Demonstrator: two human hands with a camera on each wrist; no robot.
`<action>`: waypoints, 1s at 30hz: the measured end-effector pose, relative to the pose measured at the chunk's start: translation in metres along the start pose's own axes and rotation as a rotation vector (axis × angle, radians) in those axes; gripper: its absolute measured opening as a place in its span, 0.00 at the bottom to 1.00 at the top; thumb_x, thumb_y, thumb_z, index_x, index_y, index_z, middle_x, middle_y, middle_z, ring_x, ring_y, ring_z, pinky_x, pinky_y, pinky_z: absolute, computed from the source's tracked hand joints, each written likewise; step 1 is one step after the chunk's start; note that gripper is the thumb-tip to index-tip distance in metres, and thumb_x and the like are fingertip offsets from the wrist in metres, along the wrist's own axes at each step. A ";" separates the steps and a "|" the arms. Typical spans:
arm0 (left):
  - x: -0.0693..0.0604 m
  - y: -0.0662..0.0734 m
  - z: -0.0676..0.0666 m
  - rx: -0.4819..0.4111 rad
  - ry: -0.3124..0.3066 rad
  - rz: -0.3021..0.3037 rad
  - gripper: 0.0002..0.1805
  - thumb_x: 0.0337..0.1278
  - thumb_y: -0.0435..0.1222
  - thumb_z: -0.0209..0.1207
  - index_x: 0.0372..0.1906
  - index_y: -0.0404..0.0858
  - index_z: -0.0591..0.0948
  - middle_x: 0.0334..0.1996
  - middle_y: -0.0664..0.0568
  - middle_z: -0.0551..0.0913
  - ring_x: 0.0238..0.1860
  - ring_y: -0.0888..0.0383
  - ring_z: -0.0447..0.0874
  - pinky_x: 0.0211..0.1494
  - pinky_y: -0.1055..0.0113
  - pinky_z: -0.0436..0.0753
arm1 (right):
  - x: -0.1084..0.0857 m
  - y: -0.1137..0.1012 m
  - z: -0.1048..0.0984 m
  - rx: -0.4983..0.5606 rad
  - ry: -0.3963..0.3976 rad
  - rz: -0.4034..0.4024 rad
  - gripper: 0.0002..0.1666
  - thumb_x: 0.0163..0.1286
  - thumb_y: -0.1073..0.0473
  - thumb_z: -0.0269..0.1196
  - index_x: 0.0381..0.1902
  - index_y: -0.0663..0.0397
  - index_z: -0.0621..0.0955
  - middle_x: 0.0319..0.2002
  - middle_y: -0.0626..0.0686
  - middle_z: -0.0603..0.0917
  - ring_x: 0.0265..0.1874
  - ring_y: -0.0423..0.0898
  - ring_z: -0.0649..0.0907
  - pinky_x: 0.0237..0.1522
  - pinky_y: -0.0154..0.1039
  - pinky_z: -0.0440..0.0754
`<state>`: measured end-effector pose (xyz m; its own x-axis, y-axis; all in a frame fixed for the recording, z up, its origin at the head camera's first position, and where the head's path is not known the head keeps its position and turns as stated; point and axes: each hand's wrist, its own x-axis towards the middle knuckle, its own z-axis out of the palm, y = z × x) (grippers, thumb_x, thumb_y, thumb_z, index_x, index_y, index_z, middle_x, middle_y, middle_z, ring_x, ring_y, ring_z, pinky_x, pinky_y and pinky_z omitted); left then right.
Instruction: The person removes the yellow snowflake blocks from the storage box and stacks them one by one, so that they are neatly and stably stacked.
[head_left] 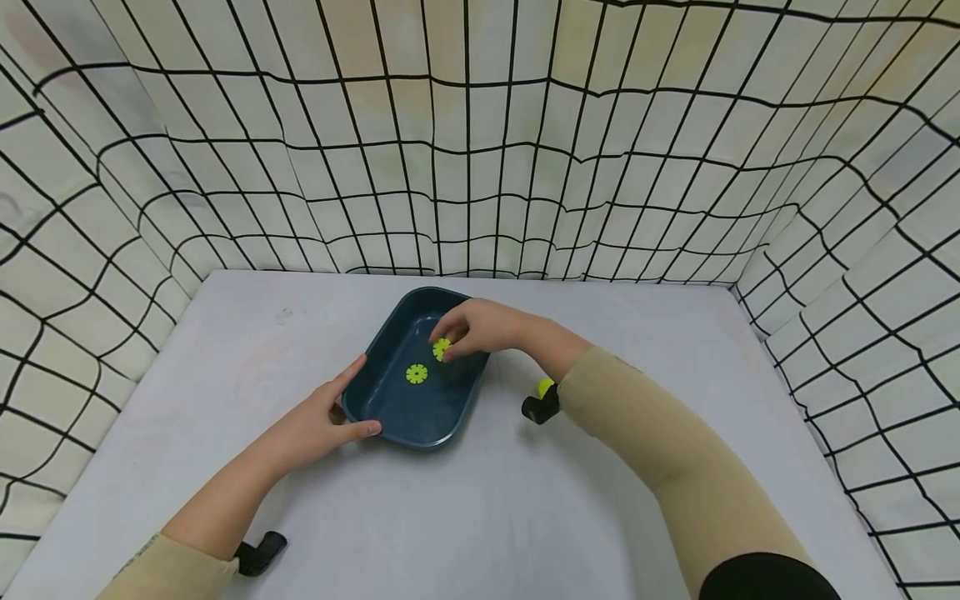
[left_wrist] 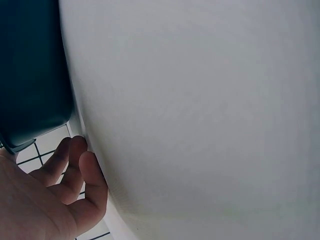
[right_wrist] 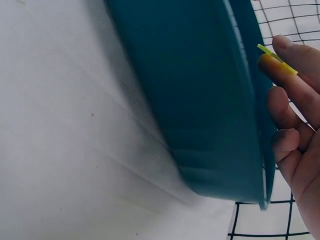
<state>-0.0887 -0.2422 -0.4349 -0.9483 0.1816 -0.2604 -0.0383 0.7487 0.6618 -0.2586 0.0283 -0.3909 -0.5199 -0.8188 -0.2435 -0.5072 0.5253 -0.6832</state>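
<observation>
In the head view, a deep dark-blue rectangular tray (head_left: 405, 421) lies at an angle on the table. My left hand (head_left: 318, 421) holds its left near corner, with the thumb and index finger spread along the rim; the left wrist view shows the other fingers bent beside the tray's outer wall. Over the tray, my right hand (head_left: 483, 325) pinches a thin yellow-green notched disc (head_left: 441, 349) between thumb and index finger. The right wrist view shows that disc (right_wrist: 277, 59) edge-on above the rim. A second notched disc (head_left: 416, 373) lies flat on the tray's floor.
White cloth covers the table (head_left: 510, 508). Black wire mesh (head_left: 465, 150) rises behind it and along both sides. Under the right forearm, a yellow-green object (head_left: 546, 387) is partly hidden by a black wrist device (head_left: 540, 408). Another black wrist device (head_left: 262, 553) sits by the left sleeve.
</observation>
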 end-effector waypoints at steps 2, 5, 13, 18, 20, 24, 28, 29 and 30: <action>0.000 0.000 0.000 0.005 0.003 0.000 0.60 0.54 0.61 0.65 0.81 0.50 0.42 0.70 0.33 0.58 0.50 0.46 0.75 0.49 0.53 0.76 | -0.003 0.003 -0.003 0.011 0.014 0.008 0.25 0.64 0.50 0.71 0.58 0.47 0.83 0.44 0.40 0.84 0.46 0.36 0.82 0.49 0.35 0.79; 0.000 0.000 0.000 0.010 0.006 0.002 0.60 0.53 0.63 0.65 0.81 0.50 0.42 0.71 0.33 0.58 0.50 0.46 0.75 0.50 0.52 0.76 | -0.009 0.005 -0.007 0.039 0.035 0.023 0.24 0.63 0.50 0.72 0.57 0.44 0.84 0.44 0.41 0.84 0.47 0.37 0.82 0.50 0.36 0.79; 0.000 -0.001 0.001 0.016 0.009 0.003 0.60 0.54 0.61 0.66 0.81 0.51 0.41 0.72 0.32 0.56 0.51 0.45 0.76 0.50 0.50 0.76 | -0.032 0.013 -0.019 0.101 0.109 0.051 0.24 0.62 0.52 0.72 0.57 0.48 0.84 0.41 0.45 0.84 0.40 0.43 0.82 0.42 0.39 0.79; 0.000 -0.001 0.001 0.013 0.008 0.003 0.60 0.54 0.60 0.66 0.81 0.51 0.41 0.71 0.32 0.57 0.51 0.45 0.76 0.49 0.51 0.76 | -0.049 0.023 -0.022 0.172 0.132 0.061 0.24 0.63 0.56 0.72 0.57 0.53 0.83 0.37 0.48 0.85 0.33 0.49 0.83 0.37 0.45 0.79; 0.000 -0.002 0.001 0.007 0.007 0.003 0.60 0.54 0.61 0.66 0.81 0.51 0.41 0.71 0.32 0.58 0.50 0.46 0.76 0.48 0.52 0.76 | -0.057 0.027 -0.023 0.206 0.132 0.073 0.24 0.63 0.58 0.72 0.57 0.54 0.83 0.36 0.49 0.85 0.32 0.50 0.82 0.40 0.51 0.80; 0.000 -0.002 0.001 -0.001 0.005 0.000 0.60 0.54 0.60 0.66 0.81 0.52 0.41 0.70 0.32 0.59 0.50 0.47 0.76 0.47 0.54 0.77 | -0.071 0.040 -0.020 0.260 0.141 0.116 0.24 0.63 0.59 0.72 0.57 0.55 0.83 0.37 0.50 0.86 0.29 0.50 0.81 0.44 0.59 0.78; 0.001 -0.003 0.001 0.005 0.007 0.001 0.60 0.54 0.60 0.66 0.81 0.52 0.41 0.69 0.33 0.60 0.49 0.48 0.76 0.46 0.55 0.76 | -0.084 0.056 -0.014 0.250 0.163 0.162 0.23 0.64 0.58 0.71 0.57 0.54 0.83 0.36 0.50 0.86 0.27 0.48 0.80 0.36 0.50 0.78; 0.002 -0.003 0.001 0.007 0.007 0.001 0.60 0.54 0.60 0.66 0.81 0.52 0.41 0.69 0.33 0.60 0.49 0.48 0.76 0.46 0.55 0.76 | -0.086 0.060 -0.012 0.247 0.166 0.173 0.23 0.64 0.58 0.71 0.57 0.54 0.83 0.36 0.49 0.85 0.27 0.47 0.80 0.34 0.47 0.77; 0.002 -0.003 0.001 0.006 0.006 0.001 0.60 0.54 0.60 0.66 0.81 0.52 0.41 0.69 0.33 0.60 0.49 0.48 0.76 0.46 0.55 0.76 | -0.089 0.064 -0.011 0.246 0.167 0.182 0.23 0.65 0.57 0.71 0.57 0.54 0.83 0.36 0.49 0.85 0.27 0.47 0.80 0.33 0.44 0.77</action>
<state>-0.0899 -0.2433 -0.4382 -0.9502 0.1784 -0.2556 -0.0356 0.7526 0.6576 -0.2519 0.1372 -0.4054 -0.7023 -0.6567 -0.2748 -0.2251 0.5710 -0.7895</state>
